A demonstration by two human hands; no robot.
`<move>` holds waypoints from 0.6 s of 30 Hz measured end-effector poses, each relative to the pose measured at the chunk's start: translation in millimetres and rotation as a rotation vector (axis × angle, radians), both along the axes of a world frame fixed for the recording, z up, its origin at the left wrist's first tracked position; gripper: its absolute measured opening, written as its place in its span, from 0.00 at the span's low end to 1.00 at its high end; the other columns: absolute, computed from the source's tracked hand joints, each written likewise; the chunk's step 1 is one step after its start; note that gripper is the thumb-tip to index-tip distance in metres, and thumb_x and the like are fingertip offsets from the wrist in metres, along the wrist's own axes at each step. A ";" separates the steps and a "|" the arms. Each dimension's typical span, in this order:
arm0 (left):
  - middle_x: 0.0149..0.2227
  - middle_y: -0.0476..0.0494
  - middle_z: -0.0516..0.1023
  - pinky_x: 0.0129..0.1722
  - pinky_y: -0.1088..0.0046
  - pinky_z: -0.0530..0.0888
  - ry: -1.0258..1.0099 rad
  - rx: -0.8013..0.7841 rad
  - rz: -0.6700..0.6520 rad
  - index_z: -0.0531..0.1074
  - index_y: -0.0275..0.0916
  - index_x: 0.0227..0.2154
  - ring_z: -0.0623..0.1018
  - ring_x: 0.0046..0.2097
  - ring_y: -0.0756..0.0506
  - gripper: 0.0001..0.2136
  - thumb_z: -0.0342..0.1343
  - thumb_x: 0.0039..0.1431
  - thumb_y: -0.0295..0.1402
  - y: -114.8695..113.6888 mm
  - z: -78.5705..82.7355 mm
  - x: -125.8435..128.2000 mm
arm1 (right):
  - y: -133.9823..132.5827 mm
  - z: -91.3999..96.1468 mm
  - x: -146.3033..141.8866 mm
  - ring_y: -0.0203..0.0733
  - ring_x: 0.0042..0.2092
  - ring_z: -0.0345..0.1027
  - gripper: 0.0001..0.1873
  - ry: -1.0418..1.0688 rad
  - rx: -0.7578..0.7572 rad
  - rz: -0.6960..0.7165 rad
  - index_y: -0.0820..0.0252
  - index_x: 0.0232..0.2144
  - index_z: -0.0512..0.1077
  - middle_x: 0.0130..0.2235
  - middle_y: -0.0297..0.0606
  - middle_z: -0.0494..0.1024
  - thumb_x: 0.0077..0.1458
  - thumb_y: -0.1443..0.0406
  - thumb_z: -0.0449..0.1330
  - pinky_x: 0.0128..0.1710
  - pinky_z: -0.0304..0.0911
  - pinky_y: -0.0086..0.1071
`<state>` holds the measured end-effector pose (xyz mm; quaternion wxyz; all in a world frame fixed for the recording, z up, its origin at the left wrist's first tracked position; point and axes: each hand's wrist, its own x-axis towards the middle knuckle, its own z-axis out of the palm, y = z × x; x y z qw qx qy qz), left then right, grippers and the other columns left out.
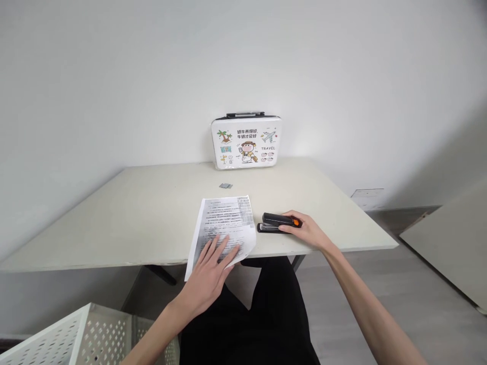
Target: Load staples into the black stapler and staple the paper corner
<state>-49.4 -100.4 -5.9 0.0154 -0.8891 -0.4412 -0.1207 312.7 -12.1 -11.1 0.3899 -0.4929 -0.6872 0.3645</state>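
Printed sheets of paper (pixel 224 213) lie on the table, their lower part jutting past the front edge. My left hand (pixel 207 276) rests flat on the lower part of the paper, fingers spread. Just right of the paper is a black stapler (pixel 276 219) with an orange mark near its rear end. My right hand (pixel 304 229) is wrapped round the rear of the stapler, with the thumb low and the fingers over the top. The stapler's front end points left, close to the paper's right edge. Small grey staple strips (pixel 225 186) lie behind the paper.
A white case (pixel 247 142) with cartoon prints and a black handle stands at the back of the white table (pixel 152 213), against the wall. A white perforated basket (pixel 102 334) is below at the left. A white panel (pixel 452 243) stands at the right.
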 end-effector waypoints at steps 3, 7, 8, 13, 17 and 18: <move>0.78 0.50 0.45 0.73 0.45 0.59 -0.013 -0.016 -0.023 0.42 0.57 0.77 0.46 0.77 0.35 0.28 0.42 0.80 0.38 -2.2 -0.7 7.6 | 0.5 0.2 0.1 0.51 0.50 0.76 0.21 -0.013 0.007 0.005 0.51 0.46 0.79 0.49 0.37 0.83 0.56 0.46 0.69 0.52 0.68 0.42; 0.78 0.48 0.46 0.73 0.44 0.59 -0.012 -0.032 -0.045 0.43 0.56 0.77 0.46 0.77 0.34 0.28 0.42 0.80 0.38 -0.7 -0.8 15.0 | 0.3 0.3 -0.9 0.51 0.49 0.76 0.22 -0.017 0.013 0.026 0.51 0.46 0.79 0.48 0.38 0.84 0.56 0.46 0.68 0.52 0.68 0.41; 0.78 0.48 0.46 0.73 0.44 0.58 -0.013 -0.035 -0.048 0.44 0.56 0.77 0.45 0.77 0.34 0.28 0.42 0.80 0.38 0.0 -0.6 16.6 | 0.0 0.5 -1.3 0.51 0.49 0.76 0.22 -0.018 0.015 0.027 0.52 0.46 0.79 0.48 0.38 0.84 0.56 0.46 0.68 0.52 0.68 0.41; 0.78 0.50 0.45 0.73 0.42 0.58 -0.023 -0.071 -0.064 0.45 0.59 0.76 0.44 0.78 0.33 0.27 0.42 0.79 0.38 1.0 0.7 23.0 | -1.3 3.3 -3.2 0.51 0.50 0.76 0.22 -0.031 0.015 0.016 0.52 0.45 0.78 0.48 0.38 0.83 0.57 0.46 0.68 0.52 0.68 0.41; 0.78 0.51 0.45 0.73 0.41 0.56 -0.031 -0.111 -0.065 0.49 0.60 0.76 0.44 0.78 0.33 0.26 0.43 0.79 0.42 -0.1 1.7 24.0 | -1.5 3.3 -2.6 0.52 0.50 0.76 0.23 -0.058 0.004 0.005 0.51 0.46 0.77 0.49 0.38 0.83 0.57 0.45 0.67 0.53 0.68 0.42; 0.78 0.51 0.45 0.73 0.40 0.56 -0.037 -0.124 -0.065 0.50 0.60 0.75 0.44 0.78 0.32 0.27 0.45 0.78 0.45 -0.2 3.0 23.9 | -1.7 3.0 -1.9 0.52 0.49 0.76 0.23 -0.070 0.001 0.003 0.51 0.47 0.77 0.49 0.38 0.83 0.57 0.45 0.67 0.52 0.69 0.43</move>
